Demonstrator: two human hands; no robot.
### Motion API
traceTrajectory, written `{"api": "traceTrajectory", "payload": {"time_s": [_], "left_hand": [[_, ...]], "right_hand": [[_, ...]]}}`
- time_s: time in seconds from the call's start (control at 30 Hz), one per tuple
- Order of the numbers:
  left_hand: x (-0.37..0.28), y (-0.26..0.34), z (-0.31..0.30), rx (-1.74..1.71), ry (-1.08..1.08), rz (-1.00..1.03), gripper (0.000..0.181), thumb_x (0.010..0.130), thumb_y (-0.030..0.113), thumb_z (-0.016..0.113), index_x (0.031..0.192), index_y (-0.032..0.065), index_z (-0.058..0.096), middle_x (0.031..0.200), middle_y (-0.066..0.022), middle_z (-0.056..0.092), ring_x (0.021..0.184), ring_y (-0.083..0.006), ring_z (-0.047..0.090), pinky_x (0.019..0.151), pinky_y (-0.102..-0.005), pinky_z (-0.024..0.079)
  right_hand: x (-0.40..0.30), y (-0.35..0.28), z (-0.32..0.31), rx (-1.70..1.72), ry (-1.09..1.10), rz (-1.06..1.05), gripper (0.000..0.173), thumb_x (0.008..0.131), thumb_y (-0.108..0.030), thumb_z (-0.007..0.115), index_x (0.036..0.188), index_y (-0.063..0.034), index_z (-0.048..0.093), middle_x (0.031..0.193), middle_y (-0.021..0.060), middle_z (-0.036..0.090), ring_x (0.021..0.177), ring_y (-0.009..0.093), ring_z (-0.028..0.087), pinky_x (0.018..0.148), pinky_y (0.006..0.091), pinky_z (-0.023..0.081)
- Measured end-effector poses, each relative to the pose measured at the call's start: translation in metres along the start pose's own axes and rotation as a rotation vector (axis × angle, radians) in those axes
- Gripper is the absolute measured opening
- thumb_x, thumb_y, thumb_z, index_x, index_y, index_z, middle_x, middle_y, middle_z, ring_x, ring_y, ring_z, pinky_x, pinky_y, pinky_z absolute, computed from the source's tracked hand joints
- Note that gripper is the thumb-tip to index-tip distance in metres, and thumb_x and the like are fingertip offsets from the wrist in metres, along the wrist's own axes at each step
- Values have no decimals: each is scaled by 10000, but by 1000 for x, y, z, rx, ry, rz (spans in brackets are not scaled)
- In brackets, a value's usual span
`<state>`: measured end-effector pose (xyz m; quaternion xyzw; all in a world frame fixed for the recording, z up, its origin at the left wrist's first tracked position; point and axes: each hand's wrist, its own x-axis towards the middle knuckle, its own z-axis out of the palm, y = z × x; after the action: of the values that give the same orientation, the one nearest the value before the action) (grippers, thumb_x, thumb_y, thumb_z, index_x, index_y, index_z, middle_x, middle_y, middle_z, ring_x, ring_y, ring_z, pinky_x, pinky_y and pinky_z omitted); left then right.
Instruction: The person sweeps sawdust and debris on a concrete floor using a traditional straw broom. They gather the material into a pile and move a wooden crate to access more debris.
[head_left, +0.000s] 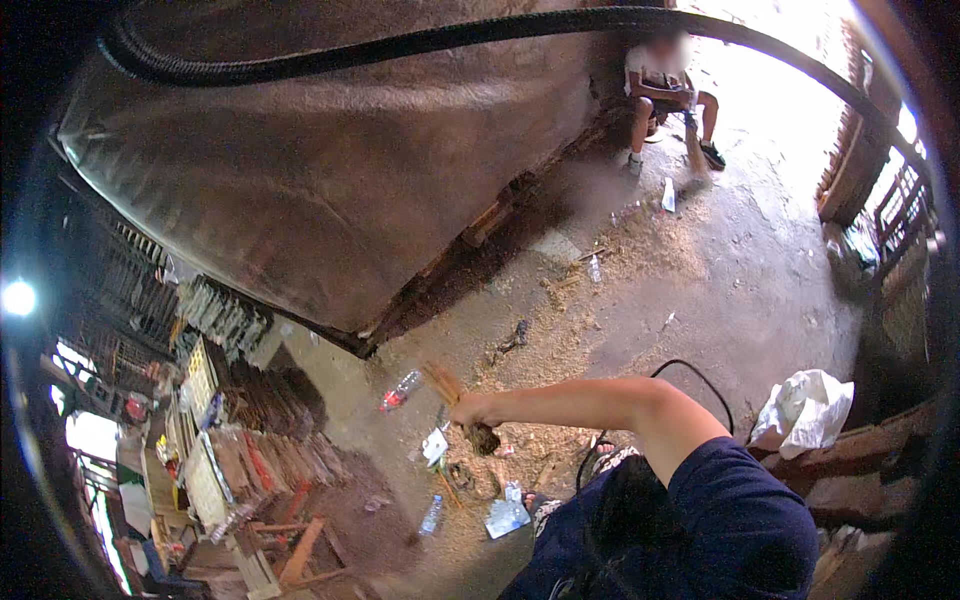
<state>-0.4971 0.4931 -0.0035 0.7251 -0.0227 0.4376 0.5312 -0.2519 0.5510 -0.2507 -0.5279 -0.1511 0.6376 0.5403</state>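
Observation:
My right hand (472, 411) is closed around a short whisk broom (444, 382), its bristle end toward the upper left and its bound butt below my fist. Just left of the bristles, a clear plastic bottle (405, 388) with a red part lies on the floor. Wood shavings (555, 352) are scattered under and beyond my forearm. Near my feet lie a crumpled clear plastic piece (508, 517), a second plastic bottle (431, 515) and a white scrap (434, 446). My left hand is out of view.
A large brown cover (337, 195) drapes over a bulky block. Stacked wooden boards (277, 465) stand at lower left. A black cable (709, 382) curves behind my arm, near a white sack (802, 412). Another person (660, 90) sits at the far end, above a broom (696, 150).

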Motion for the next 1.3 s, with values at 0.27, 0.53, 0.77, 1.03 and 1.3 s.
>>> {"api": "traceTrajectory", "payload": {"time_s": [0.27, 0.53, 0.77, 1.03, 1.3], "left_hand": [[30, 30, -83, -82, 24, 105, 90, 797, 106, 608, 853, 54, 559, 791, -133, 602, 700, -208, 555, 647, -341, 420], [61, 34, -167, -190, 13, 189, 56, 758, 61, 592, 748, 57, 537, 700, -135, 583, 610, -198, 521, 577, -336, 380], [69, 110, -163, -278, -176, 383, 97, 723, 21, 578, 657, 59, 518, 620, -138, 565, 532, -190, 492, 516, -332, 346], [92, 137, -166, -413, -406, 800, 181, 764, 57, 553, 587, 57, 515, 586, -130, 562, 475, -155, 463, 464, -305, 323], [111, 132, -183, -599, -742, 950, 382, 912, 210, 428, 628, -2, 573, 612, -86, 544, 462, -149, 388, 432, -281, 343]], "right_hand": [[-144, -21, 124, -336, -594, -41, 568, 789, -32, 564, 1297, -74, 313, 870, 110, 518, 509, 186, 566, 404, 331, 515], [-196, -21, 157, -497, -820, 424, 466, 866, -52, 559, 1278, -40, 341, 837, 132, 567, 571, 207, 631, 431, 318, 547], [-210, -15, 152, -687, -822, 11, 618, 904, -122, 598, 1404, -17, 251, 1073, 164, 572, 832, 252, 634, 685, 348, 530], [-301, 45, 133, -773, -197, -141, 747, 906, -299, 595, 1474, -17, 200, 1199, 219, 531, 1174, 314, 502, 1052, 409, 348], [-312, -34, 121, 164, 573, -143, 199, 801, -192, 591, 940, -50, 597, 807, 106, 629, 558, 195, 595, 508, 386, 505]]}}
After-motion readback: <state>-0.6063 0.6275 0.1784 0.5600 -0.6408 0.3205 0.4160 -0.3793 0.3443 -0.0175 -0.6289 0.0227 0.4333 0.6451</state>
